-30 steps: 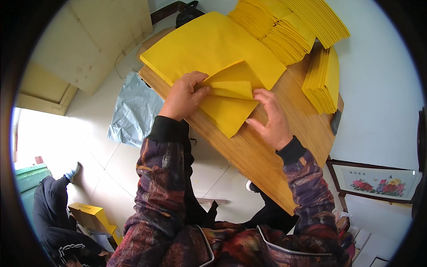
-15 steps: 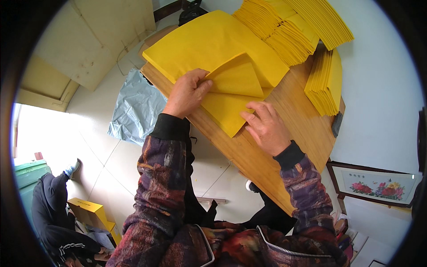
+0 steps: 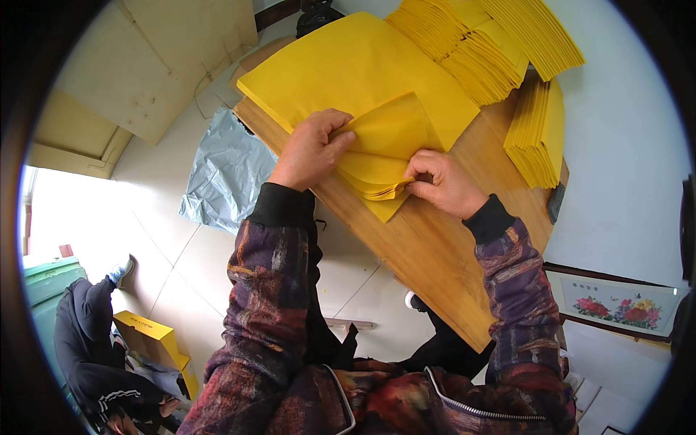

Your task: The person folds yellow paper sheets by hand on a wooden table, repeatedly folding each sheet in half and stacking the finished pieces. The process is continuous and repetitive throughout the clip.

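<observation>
A stack of large yellow paper-like sheets lies at the table's near left edge. My left hand is closed on the edge of the top sheets, thumb above, beside a raised flap folded back over the stack. At the near corner of the stack, my right hand pinches the corner of several sheets between thumb and fingers. Those sheets bend up there in a fanned layer, and a flat yellow corner shows beneath them. How many sheets each hand holds cannot be told.
Piles of folded yellow sheets stand on the wooden table, with another bundle by the wall. A grey plastic bag hangs past the table edge. Yellow boxes and a seated person's leg are lower left.
My right hand has moved to the near corner of the stack and closed on several sheets, lifting and fanning them. My left hand keeps its hold.
</observation>
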{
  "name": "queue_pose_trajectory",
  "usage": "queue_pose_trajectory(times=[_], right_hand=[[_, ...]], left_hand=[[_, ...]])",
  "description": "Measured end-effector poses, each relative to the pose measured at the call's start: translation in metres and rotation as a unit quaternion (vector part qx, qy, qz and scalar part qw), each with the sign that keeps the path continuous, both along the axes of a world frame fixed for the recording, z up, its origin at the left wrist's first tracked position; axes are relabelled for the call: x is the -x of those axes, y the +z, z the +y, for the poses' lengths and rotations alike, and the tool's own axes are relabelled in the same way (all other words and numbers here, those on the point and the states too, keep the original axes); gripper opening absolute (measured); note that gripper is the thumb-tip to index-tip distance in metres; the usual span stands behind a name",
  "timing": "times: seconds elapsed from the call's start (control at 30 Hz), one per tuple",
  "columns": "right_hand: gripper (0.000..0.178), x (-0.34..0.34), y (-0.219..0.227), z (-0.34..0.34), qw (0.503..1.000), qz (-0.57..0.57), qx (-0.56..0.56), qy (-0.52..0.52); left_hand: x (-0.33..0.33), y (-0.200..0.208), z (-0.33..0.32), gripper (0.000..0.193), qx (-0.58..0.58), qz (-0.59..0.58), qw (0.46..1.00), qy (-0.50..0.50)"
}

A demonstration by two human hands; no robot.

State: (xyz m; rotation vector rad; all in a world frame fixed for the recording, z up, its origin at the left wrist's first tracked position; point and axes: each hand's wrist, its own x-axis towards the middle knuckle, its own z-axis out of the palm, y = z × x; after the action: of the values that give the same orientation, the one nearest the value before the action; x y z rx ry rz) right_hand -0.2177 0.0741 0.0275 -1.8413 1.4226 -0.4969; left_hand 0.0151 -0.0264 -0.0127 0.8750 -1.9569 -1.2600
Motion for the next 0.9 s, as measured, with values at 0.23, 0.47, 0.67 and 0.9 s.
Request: queue_pose_trajectory(times=[0.23, 0.47, 0.67, 0.9], right_hand=[[0.014, 0.004, 0.002, -0.006, 0.995, -0.057, -0.075, -0.026], [0.014, 0.004, 0.001, -0.005, 0.991, -0.072, -0.103, -0.041], [0.036, -0.009, 0.006, 0.029, 0.969, 0.1, 0.204, -0.095], [0.042, -0.023, 0.004, 0.06, 0.943, 0.224, 0.237, -0.07]], left_hand=[[-0.011, 0.002, -0.002, 0.036, -0.023, -0.016, 0.995, -0.093], [-0.006, -0.007, 0.0, 0.04, 0.144, -0.079, 0.985, -0.051], [0.001, -0.01, 0.0, 0.024, 0.086, -0.022, 0.996, -0.006], [0.004, -0.01, 0.001, 0.024, 0.034, -0.004, 0.999, 0.024]])
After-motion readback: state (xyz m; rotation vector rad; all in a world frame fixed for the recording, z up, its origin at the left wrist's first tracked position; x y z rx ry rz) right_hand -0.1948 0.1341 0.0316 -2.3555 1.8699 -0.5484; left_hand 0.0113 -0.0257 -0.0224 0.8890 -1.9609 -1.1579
